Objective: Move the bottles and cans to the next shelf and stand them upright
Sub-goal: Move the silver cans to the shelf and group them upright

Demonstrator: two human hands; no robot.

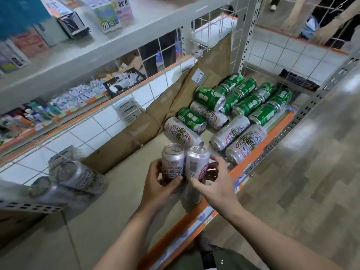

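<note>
My left hand (pixel 158 181) grips a silver can (pixel 173 162) held upright above the low shelf (pixel 120 193). My right hand (pixel 213 181) grips a second silver can (pixel 195 162) pressed against the first. Further right on the same shelf lies a heap of green cans (pixel 247 102) and silver cans (pixel 243 145), all on their sides. At the left, behind a wire divider, several silver cans (pixel 76 176) show in the neighbouring bay, blurred.
Brown cardboard (pixel 175 102) lines the back of the shelf. The shelf's orange front edge (pixel 259 151) runs along the right. An upper shelf (pixel 81 55) with boxed goods overhangs. A perforated metal upright (pixel 311 114) stands at the right, beside wood-pattern floor (pixel 311 182).
</note>
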